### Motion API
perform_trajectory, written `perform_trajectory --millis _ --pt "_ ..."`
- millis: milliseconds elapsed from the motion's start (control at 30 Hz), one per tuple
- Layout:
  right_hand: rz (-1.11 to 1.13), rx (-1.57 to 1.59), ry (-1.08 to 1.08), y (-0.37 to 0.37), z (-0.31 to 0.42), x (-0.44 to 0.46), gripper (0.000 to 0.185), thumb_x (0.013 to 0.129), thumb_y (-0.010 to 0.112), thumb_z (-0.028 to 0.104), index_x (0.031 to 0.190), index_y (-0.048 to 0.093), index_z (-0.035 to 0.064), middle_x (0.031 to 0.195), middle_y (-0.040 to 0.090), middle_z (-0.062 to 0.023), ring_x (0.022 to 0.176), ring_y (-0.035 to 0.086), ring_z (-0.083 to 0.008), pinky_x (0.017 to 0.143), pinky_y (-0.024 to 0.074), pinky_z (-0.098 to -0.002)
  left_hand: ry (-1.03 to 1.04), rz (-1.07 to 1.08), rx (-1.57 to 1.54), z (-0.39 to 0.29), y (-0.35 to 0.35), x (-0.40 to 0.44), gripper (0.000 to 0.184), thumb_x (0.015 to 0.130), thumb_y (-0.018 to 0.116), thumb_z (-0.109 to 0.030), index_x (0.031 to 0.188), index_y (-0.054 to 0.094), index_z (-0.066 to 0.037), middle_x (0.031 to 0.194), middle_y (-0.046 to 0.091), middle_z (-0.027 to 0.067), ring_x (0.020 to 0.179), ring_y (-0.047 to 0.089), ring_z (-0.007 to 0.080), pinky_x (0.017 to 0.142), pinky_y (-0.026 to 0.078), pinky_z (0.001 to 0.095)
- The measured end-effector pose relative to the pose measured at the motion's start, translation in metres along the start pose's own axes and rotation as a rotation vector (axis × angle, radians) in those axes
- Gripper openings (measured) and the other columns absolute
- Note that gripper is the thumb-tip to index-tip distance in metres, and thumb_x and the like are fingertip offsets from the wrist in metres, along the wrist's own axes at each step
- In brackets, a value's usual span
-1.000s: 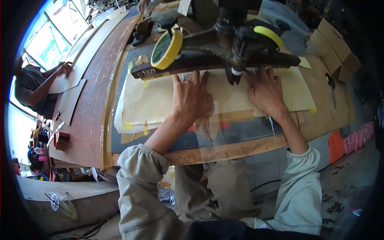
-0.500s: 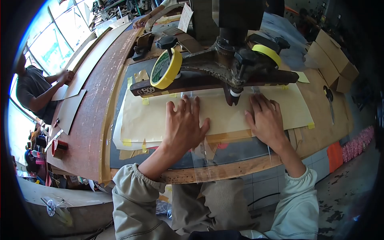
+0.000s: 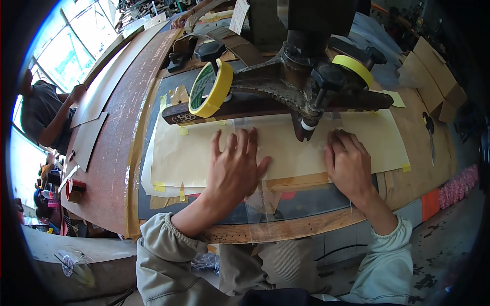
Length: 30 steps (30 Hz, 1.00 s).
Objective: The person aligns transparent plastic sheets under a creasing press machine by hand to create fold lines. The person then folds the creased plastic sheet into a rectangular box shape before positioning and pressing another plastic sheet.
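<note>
A cream paper sheet lies on the bench under a dark metal press bar. Across it runs a clear plastic film, which reaches past the wooden front edge. My left hand rests palm down on the film and paper, fingers spread toward the bar. To the right, my right hand lies near the film's right side, its fingers stretched out but closer together. Whether its thumb touches the film is hard to tell. A pronged metal tip points down between the hands.
Rolls of yellow tape hang on the press knobs. Scissors lie at right near a cardboard box. Another person works at left beside long grey boards. A red cup stands on the brown table.
My right hand has drawn back slightly toward me, its fingers nearer together. My left hand stays spread on the sheet. The view has shifted a little; the person at left has raised a hand.
</note>
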State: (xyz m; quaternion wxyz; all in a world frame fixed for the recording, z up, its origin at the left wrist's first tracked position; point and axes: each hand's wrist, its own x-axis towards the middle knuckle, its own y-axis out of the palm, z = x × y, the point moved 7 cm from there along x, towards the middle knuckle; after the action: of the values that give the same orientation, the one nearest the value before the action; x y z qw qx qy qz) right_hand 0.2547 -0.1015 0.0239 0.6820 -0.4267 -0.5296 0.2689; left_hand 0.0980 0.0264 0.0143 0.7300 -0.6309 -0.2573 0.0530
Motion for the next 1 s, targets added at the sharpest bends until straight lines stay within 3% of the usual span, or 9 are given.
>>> perform_trajectory --millis 200,300,1000 --pt "0.048 -0.029 -0.024 -0.003 0.005 -0.005 0.041 0.086 0.064 0.019 0.11 0.063 -0.0133 0.112 0.065 -0.0279 0.11 0.061 -0.0356 0.095 0.0497 -0.0399 0.032 0.053 -0.079 -0.005 -0.015 -0.009 0.065 0.091 0.055 -0.04 0.142 0.042 -0.002 0.138 0.045 0.0258 0.12 0.046 0.0384 0.108 0.024 0.061" --pt "0.048 -0.052 -0.031 -0.002 0.005 -0.006 0.042 0.086 0.064 0.021 0.111 0.063 -0.0142 0.113 0.064 -0.0287 0.112 0.061 -0.0366 0.097 0.0486 -0.0392 0.021 0.082 -0.097 -0.005 -0.011 -0.008 0.066 0.091 0.055 -0.04 0.144 0.04 -0.003 0.14 0.044 0.0269 0.122 0.046 0.0385 0.108 0.024 0.0608" --pt "0.061 -0.06 -0.01 0.004 0.006 -0.004 0.041 0.088 0.062 0.02 0.111 0.061 -0.0144 0.115 0.062 -0.0298 0.112 0.061 -0.0384 0.098 0.0497 -0.039 0.081 -0.041 -0.025 -0.009 -0.008 -0.012 0.061 0.094 0.055 -0.039 0.136 0.047 0.003 0.13 0.053 0.0287 0.119 0.055 0.0382 0.103 0.04 0.0483"
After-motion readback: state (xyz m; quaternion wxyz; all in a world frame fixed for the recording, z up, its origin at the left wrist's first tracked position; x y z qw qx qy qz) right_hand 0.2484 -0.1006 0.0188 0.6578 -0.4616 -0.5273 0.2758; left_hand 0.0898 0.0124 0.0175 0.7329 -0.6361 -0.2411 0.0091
